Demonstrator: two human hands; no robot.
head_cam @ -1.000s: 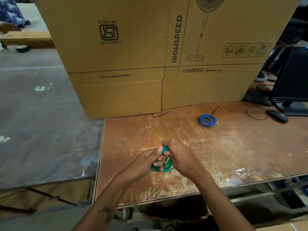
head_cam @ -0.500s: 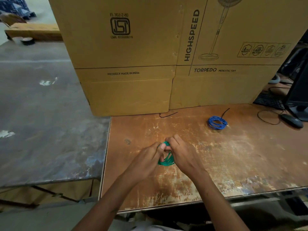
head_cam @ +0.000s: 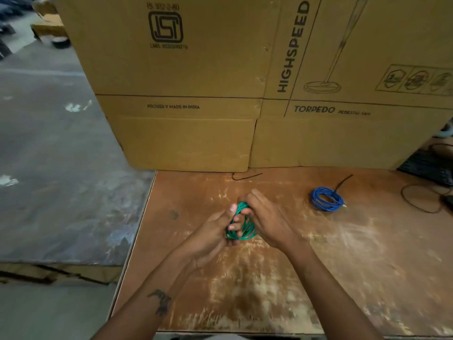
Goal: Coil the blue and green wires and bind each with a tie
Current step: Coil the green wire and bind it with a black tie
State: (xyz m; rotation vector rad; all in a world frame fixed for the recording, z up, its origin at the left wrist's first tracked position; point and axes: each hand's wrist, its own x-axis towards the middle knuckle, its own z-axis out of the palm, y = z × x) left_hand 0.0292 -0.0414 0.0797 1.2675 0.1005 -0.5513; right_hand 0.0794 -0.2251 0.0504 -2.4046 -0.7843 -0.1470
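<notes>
On the bench (head_cam: 343, 266), the blue wire (head_cam: 326, 199) already lies coiled to the right with a black tie (head_cam: 344, 182) beside it, while both hands, left (head_cam: 213, 235) and right (head_cam: 268, 220), grip the green wire (head_cam: 241, 225) coil, seemingly not yet bound.
</notes>
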